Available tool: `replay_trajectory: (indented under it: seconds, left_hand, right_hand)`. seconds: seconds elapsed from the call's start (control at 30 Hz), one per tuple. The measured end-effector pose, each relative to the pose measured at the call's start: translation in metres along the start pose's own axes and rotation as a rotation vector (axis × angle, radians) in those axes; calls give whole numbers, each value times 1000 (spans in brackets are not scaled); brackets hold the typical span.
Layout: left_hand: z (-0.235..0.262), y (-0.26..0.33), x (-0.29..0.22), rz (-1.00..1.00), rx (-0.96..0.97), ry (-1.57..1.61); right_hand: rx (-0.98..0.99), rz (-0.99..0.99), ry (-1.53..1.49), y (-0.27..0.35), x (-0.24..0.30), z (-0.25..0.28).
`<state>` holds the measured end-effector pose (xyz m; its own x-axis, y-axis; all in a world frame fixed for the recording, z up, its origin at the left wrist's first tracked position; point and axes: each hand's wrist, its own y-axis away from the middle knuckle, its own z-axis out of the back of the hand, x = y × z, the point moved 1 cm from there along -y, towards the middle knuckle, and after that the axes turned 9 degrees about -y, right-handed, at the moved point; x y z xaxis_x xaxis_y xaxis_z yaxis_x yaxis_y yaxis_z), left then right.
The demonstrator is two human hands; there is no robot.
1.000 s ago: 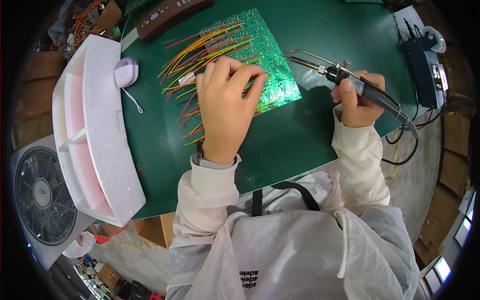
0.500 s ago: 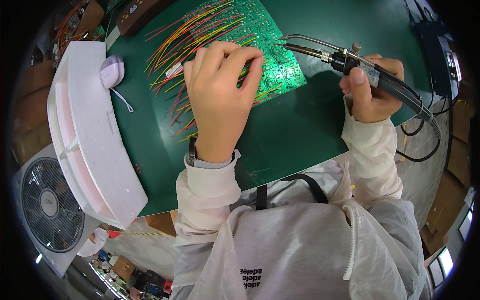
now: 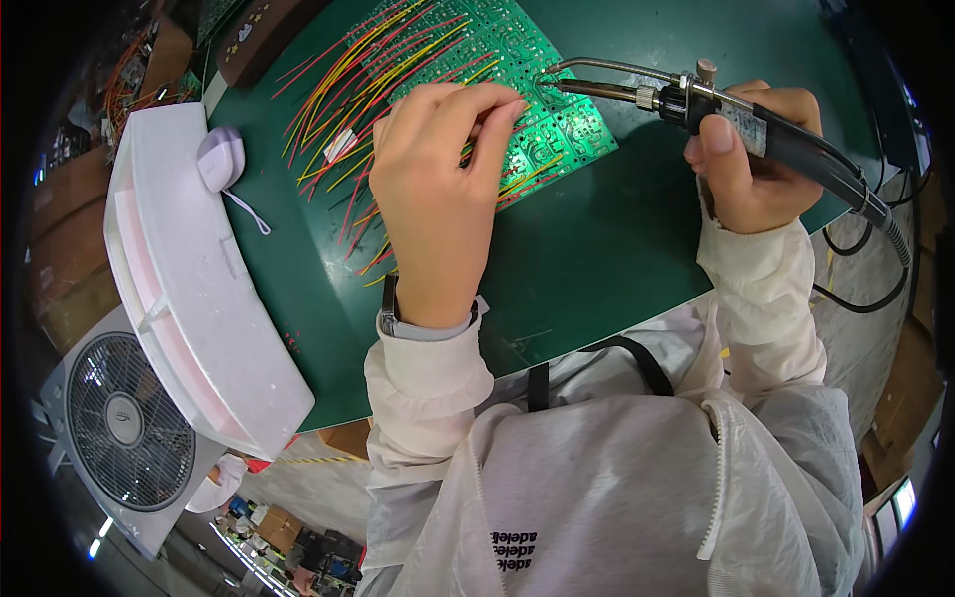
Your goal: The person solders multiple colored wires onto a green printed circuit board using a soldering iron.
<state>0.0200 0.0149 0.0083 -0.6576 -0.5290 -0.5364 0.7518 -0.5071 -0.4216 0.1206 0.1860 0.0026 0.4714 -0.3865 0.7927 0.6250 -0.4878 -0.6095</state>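
A green circuit board panel (image 3: 582, 132) lies on the green tabletop, with many red and yellow wires (image 3: 343, 90) fanning leftward from it. My left hand (image 3: 433, 189) is over the board's left part, thumb and forefinger pinched together at its surface. Whatever sits in that pinch is too small to make out. In my right hand (image 3: 761, 164) is a soldering iron (image 3: 671, 102) with a thin metal feed tube (image 3: 617, 66) along its top. Its tip points left and meets the board, or hovers just over it, slightly right of my left fingertips.
A white foam tray (image 3: 224, 298) stands along the table's left edge, a lilac case with a strap (image 3: 221, 159) beside it. Beyond it is a grey fan (image 3: 129, 418). The iron's black cable (image 3: 875, 209) runs off right, below a dark box (image 3: 885, 99). A brown object (image 3: 261, 40) lies far left.
The soldering iron has moved left over the board, its tip now closer to my left fingertips. My left hand keeps its pinch in nearly the same place. The whole view has shifted slightly.
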Motion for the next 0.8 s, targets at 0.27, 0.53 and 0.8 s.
replay_trajectory:
  seconds: [0.27, 0.53, 0.8]
  left_hand:
    - [-3, 0, 2, -21, -19, -22]
    - [-2, -1, 0, -45, -20, -40]
    - [-2, 0, -1, -58, -34, -69]
  right_hand:
    - [52, -11, -58, -1, 3, -4]
    - [56, -47, -43, -1, 5, -6]
    - [108, 28, -27, -3, 3, -5]
